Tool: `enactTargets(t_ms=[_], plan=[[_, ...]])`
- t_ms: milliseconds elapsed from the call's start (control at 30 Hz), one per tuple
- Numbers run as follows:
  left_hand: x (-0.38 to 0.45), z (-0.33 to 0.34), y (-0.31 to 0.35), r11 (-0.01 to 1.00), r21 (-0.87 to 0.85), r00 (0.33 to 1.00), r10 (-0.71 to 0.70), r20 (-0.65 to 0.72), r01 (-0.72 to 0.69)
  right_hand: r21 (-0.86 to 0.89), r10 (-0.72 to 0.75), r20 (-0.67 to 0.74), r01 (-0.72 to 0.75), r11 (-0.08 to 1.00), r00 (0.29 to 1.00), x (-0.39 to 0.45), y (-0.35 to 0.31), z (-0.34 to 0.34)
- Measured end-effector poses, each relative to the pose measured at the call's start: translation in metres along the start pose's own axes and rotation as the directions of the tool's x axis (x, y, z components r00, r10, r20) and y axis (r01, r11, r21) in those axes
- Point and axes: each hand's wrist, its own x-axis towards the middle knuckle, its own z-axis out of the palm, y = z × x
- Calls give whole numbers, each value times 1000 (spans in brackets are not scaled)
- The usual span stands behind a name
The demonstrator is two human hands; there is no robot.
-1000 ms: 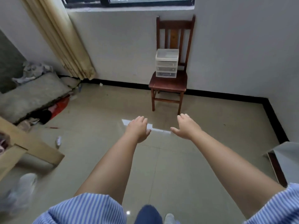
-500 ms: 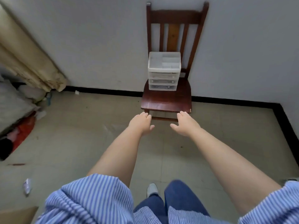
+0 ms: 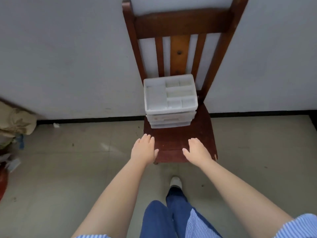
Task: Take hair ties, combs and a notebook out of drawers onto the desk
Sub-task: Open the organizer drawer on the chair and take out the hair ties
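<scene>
1. The wooden chair (image 3: 180, 143) stands against the far wall, dark red-brown, with a slatted back and one lighter orange middle slat.
2. The white plastic drawer unit (image 3: 169, 102) sits on the far part of the chair seat, against the backrest. Its top is an open tray split into several compartments; stacked drawer fronts show below, all pushed in. You can't make out the contents, and no writing or brand can be read on it.
3. Your left hand (image 3: 144, 152) hovers over the near left corner of the seat, fingers spread, grasping nothing.
4. Your right hand (image 3: 197, 152) hovers over the near right of the seat, likewise released and empty.
</scene>
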Motion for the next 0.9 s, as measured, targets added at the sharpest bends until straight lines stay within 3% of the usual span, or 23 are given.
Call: enactTargets(t_ms=[100, 167, 233, 300, 333, 367, 433, 533, 633, 767, 900], plan=[[45, -8, -16, 999, -32, 998, -2, -65, 0, 235, 65, 0, -64, 970, 998, 52, -15, 6], [74, -10, -28, 998, -62, 992, -7, -128, -1, 586, 224, 30, -199, 786, 974, 88, -29, 10], [98, -10, -38, 997, -75, 984, -16, -179, 2, 887, 343, 172, -296, 355, 924, 121, -42, 14], [114, -6, -47, 997, -81, 982, -7, -188, -9, 952, 325, 305, -280, -123, 895, 145, -53, 19], [120, -4, -51, 997, -75, 983, 11, -182, -25, 920, 318, 340, -242, -308, 885, 155, -57, 21], [125, -1, -54, 996, -73, 984, 31, -176, -45, 874, 325, 362, -198, -443, 874, 163, -59, 24], [129, 3, -61, 992, -93, 980, 62, -187, -81, 787, 315, 372, -117, -605, 873, 172, -60, 26], [130, 6, -69, 987, -96, 973, 108, -204, -130, 770, 325, 357, -79, -633, 876, 167, -53, 34], [130, 8, -72, 985, -79, 973, 135, -186, -152, 818, 400, 415, -143, -557, 817, 143, -43, 52], [123, 7, -65, 987, -86, 981, 122, -149, -136, 782, 401, 481, -175, -598, 780, 112, -32, 73], [106, 20, -51, 942, 8, 928, 331, -169, -334, 802, 367, 470, -215, -557, 802, 98, -28, 75]])
